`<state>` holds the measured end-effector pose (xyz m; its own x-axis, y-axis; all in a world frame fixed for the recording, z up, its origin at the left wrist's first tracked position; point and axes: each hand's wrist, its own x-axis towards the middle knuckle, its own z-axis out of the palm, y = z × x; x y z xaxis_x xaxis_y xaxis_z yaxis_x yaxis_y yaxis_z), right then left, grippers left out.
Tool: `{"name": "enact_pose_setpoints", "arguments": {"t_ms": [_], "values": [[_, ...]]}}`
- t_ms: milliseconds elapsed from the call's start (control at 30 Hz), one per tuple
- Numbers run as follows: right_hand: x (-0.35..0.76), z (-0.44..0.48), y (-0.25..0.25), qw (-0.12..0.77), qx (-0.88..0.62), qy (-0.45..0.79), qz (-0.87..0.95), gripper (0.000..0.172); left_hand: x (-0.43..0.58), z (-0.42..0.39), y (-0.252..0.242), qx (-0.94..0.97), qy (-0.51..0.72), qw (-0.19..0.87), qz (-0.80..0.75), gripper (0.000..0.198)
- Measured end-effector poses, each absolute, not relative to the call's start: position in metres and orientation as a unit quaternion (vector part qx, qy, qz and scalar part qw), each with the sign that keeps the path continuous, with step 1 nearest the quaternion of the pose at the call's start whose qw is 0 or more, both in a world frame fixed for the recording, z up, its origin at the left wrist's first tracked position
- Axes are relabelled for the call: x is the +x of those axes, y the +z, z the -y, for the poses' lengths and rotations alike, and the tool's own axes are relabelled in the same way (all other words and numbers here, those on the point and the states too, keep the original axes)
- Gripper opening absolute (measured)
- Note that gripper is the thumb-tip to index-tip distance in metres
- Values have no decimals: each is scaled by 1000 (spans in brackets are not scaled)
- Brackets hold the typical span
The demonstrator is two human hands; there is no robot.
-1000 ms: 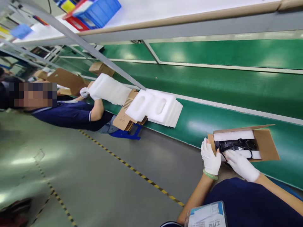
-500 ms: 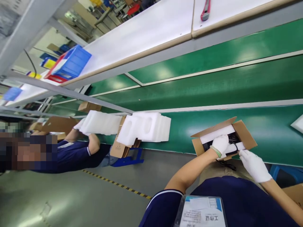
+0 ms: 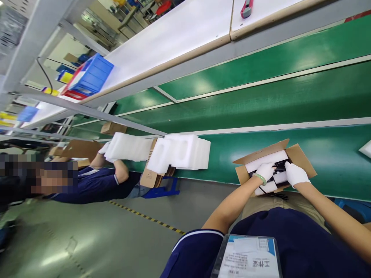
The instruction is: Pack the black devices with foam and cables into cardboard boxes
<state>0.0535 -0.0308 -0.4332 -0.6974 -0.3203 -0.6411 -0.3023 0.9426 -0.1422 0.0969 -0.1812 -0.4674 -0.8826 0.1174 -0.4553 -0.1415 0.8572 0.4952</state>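
An open cardboard box stands at the front edge of the green bench, its flaps spread. White foam pieces line its inside, and black items lie between them. Both my hands wear white gloves and reach into the box. My left hand, with a green band at the wrist, is closed on the near end of a bundled black cable. From the other side my right hand pinches the same bundle. A loose black cable hangs over the box's near side.
Stacked white foam blocks and folded cartons are to the left. Beyond them a co-worker's arm reaches to more foam. A shelf above carries a blue bin and a red utility knife.
My right hand has moved from the box's right near corner into the box, beside my left. My left hand has shifted slightly left. A foam piece now shows at the box's near side.
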Motion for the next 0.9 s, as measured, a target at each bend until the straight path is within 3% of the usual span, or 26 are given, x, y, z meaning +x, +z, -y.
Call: {"name": "enact_pose_setpoints", "arguments": {"t_ms": [233,500,700,900], "values": [[40,34,-424,394,-163,-14,-904,33,123,173,-467,17,229,175,-957,33],[38,41,-417,398,-138,14,-907,36,135,167,-424,65,170,123,-976,27],[16,54,-425,449,-112,31,-886,28,143,144,-442,67,167,228,-957,38],[23,71,-435,433,-137,39,-890,28,153,148,-452,150,158,195,-956,29]]}}
